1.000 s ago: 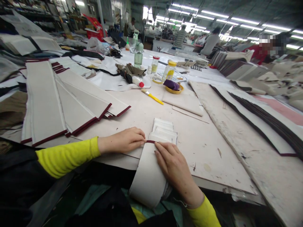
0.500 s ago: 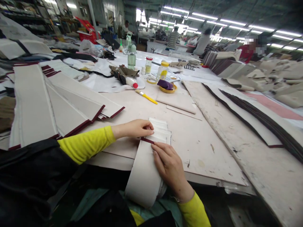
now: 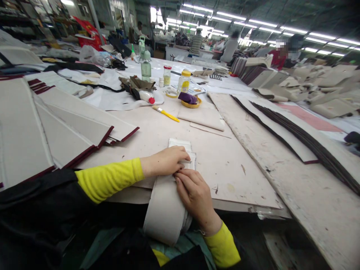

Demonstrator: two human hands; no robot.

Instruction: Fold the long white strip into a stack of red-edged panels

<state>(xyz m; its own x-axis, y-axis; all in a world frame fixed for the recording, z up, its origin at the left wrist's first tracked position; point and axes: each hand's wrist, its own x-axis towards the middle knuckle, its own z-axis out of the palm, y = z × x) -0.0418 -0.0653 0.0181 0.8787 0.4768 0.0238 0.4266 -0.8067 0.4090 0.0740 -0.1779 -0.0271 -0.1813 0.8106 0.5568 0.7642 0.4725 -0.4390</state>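
Observation:
A stack of off-white strips (image 3: 164,210) curves down over the table's front edge, its far ends lying on the board. My left hand (image 3: 171,159) reaches across the strips with fingers pinched on the edge of a pale strip. Close beside it, my right hand (image 3: 195,195) lies on the right side of the stack, its fingertips pressed together near the left fingers. What the right fingertips grip, if anything, is hidden. The dark red band across the top strip is covered by the hands.
Fanned panels with dark red edges (image 3: 70,123) lie at left. Beyond the hands are a yellow brush (image 3: 165,113), a yellow bowl with purple cloth (image 3: 191,103), jars (image 3: 184,81) and a green bottle (image 3: 146,69). Dark-edged strips (image 3: 298,131) lie at right; people are in the background.
The view has shifted, so the table things appear further left. My left hand has moved across the strips toward my right fingertips, over the dark red band.

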